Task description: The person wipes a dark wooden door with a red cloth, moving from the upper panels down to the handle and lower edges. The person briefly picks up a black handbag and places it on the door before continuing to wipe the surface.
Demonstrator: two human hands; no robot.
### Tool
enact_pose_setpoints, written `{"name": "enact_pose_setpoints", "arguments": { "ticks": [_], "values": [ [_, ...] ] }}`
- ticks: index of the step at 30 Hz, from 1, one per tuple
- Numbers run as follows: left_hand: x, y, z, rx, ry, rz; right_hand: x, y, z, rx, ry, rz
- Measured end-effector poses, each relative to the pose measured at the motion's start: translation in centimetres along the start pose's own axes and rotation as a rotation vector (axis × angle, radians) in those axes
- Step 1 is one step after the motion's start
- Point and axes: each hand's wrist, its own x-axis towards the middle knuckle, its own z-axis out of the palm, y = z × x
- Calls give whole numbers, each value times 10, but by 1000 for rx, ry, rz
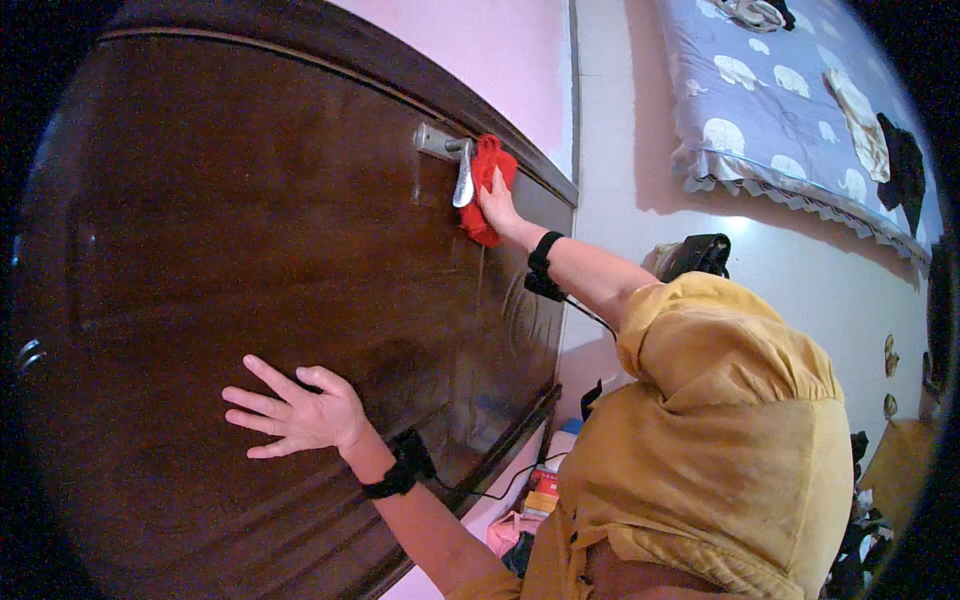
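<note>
A dark brown wooden door fills the left of the view. My right hand holds a red cloth beside the metal lever handle, near the door's edge. The cloth lies behind and around the lever; whether it touches the lever cannot be told. The handle's backplate is bare. Lower down, my left hand is spread with its palm toward the door panel, fingers apart and holding nothing. Black straps with small devices circle both wrists, the left strap and the right strap.
A bed with an elephant-print cover stands at the upper right, clothes on it. A black bag-like item sits on the pale floor. Boxes and a pink item lie below the door. A pink wall adjoins the frame.
</note>
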Motion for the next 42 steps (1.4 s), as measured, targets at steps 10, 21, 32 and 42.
{"name": "enact_pose_setpoints", "arguments": {
  "ticks": [10,21,32,42],
  "values": [
    [0,1,1,7,18,0,-178,1,34,-266,-210,343],
    [-2,2,4,-6,18,-15,-121,53,22,-59,13,540],
    [1,-1,-6,-32,-40,14,-243,-67,43,270,-449,655],
    [-105,-138,-75,-230,-118,26,-283,-132,41,-422,-402,-848]
  ]
}}
